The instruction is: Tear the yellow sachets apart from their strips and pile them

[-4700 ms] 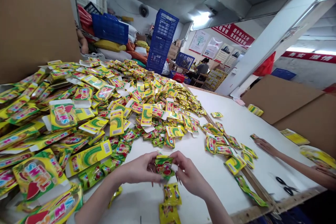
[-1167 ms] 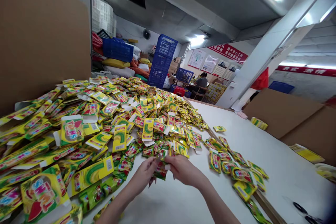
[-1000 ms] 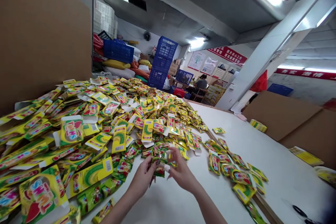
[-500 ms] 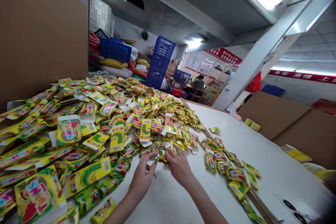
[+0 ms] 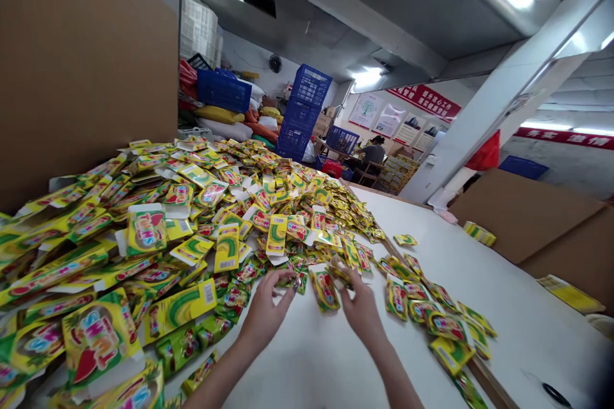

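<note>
A big heap of yellow-green candy packets and flat cartons (image 5: 201,217) covers the left of the white table (image 5: 446,255). My left hand (image 5: 266,313) reaches into the heap's near edge, fingers curled and pinching a small packet (image 5: 295,281). My right hand (image 5: 359,307) is beside it, fingers closed on a packet (image 5: 338,271) at the heap's edge. A yellow-green packet (image 5: 323,291) lies between the two hands.
A row of loose packets (image 5: 432,313) trails along a wooden strip to the right. Brown cardboard sheets (image 5: 522,211) lean at right, a cardboard wall (image 5: 81,64) at left. Blue crates (image 5: 302,108) and a seated person (image 5: 371,153) are far behind. Scissors (image 5: 556,393) lie at bottom right.
Both hands moved away from my body, from holding one packet together above the table to the heap's edge, and separated. The other person's arm at right is out of view.
</note>
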